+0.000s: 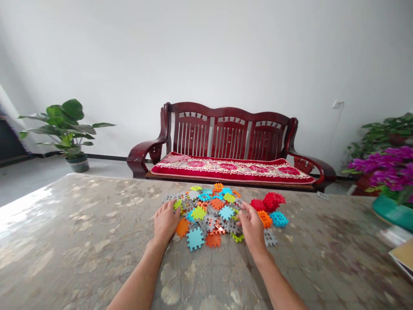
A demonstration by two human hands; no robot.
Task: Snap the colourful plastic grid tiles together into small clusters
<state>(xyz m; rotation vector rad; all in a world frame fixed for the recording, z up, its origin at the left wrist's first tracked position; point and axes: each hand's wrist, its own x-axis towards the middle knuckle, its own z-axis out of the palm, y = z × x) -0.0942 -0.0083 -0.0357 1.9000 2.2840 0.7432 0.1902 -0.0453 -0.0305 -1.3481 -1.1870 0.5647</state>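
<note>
A heap of interlocking plastic tiles [199, 212] with notched edges lies on the table, in blue, lime green, orange and grey. My left hand [166, 220] rests at the heap's left side, fingers stretched forward, nearest to an orange tile [182, 227] and a green one [177, 204]. At the right side, my right hand [252, 224] is bent slightly, its thumb and fingers apart against the heap's edge. I see no tile gripped in either hand, though the right fingertips partly overlap grey tiles. A light blue tile [195, 239] lies at the near edge.
Right of my right hand are red joined pieces [273, 201], an orange piece [265, 219], a blue piece [279, 219] and a grey tile [270, 237]. A patterned cover spreads over the table [80, 241]. Purple flowers [387, 168] stand at right; beyond is a wooden bench [229, 129].
</note>
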